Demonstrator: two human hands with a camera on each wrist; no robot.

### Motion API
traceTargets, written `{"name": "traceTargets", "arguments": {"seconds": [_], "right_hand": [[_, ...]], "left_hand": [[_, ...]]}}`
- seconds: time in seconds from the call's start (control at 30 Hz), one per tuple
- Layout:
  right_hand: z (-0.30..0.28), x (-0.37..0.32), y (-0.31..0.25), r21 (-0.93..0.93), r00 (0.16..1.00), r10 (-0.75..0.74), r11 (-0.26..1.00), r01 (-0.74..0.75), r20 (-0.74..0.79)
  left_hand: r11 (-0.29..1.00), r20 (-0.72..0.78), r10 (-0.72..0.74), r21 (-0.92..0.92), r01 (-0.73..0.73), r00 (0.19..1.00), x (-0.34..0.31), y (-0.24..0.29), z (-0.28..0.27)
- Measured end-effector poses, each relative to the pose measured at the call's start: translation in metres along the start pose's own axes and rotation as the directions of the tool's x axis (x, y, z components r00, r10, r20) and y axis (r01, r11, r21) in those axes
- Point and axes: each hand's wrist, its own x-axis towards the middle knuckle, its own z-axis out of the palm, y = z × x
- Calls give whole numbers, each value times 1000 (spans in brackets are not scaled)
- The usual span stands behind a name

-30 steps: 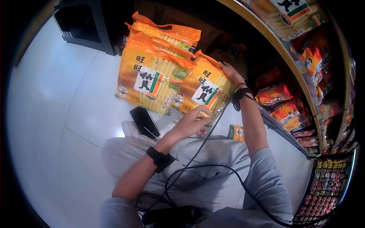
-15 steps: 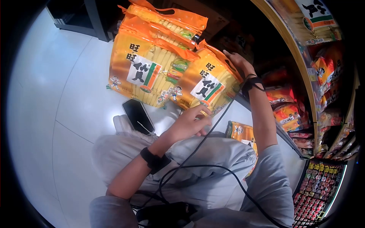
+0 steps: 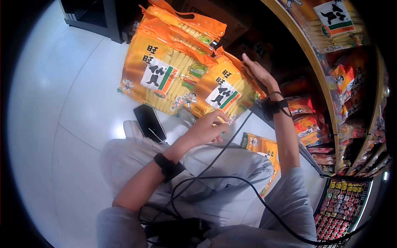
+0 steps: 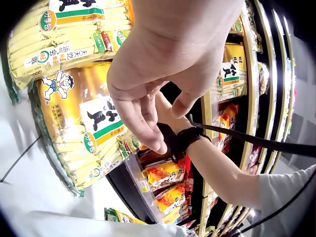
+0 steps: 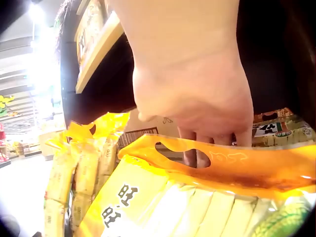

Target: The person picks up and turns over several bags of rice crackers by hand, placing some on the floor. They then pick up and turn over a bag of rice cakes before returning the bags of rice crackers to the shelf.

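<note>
My left hand (image 3: 206, 129) hovers at the lower edge of the right-hand orange-and-yellow snack bag (image 3: 225, 78), over my lap; the left wrist view shows the hand (image 4: 158, 64) with its fingers loosely curled and nothing in them. Behind that bag's top corner is my right hand (image 3: 260, 74), fingers extended. In the right wrist view, fingers of this hand (image 5: 197, 98) hang behind the orange top band (image 5: 237, 168), and two show through its handle hole. Whether they touch it I cannot tell. Left of this bag, similar bags (image 3: 153, 74) stand upright on the floor.
A phone (image 3: 149, 122) lies on the floor by my shoe. A smaller snack bag (image 3: 260, 146) lies right of my knee. Shelves with a wooden edge (image 3: 308, 39) curve along the right, holding packets. A black cable (image 3: 219, 177) crosses my lap and runs past the right-hand bag.
The head view has shifted, showing more of the small floor bag. My right hand's fingers have straightened and lifted at the right-hand bag's top corner. My left hand has barely moved.
</note>
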Motion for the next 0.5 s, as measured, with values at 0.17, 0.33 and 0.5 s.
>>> {"name": "traceTargets", "arguments": {"seconds": [0.17,0.33,0.5], "right_hand": [[29,-40,21,-49,963,-269,962,268,-26],[50,-63,41,57,929,-322,940,337,-184],[62,-144,20,222,875,-384,863,453,-294]], "left_hand": [[996,-22,43,79,-41,999,-6,6,5],[992,-29,45,119,-41,999,-9,5,0],[678,-360,594,705,-207,719,-7,0,2]]}}
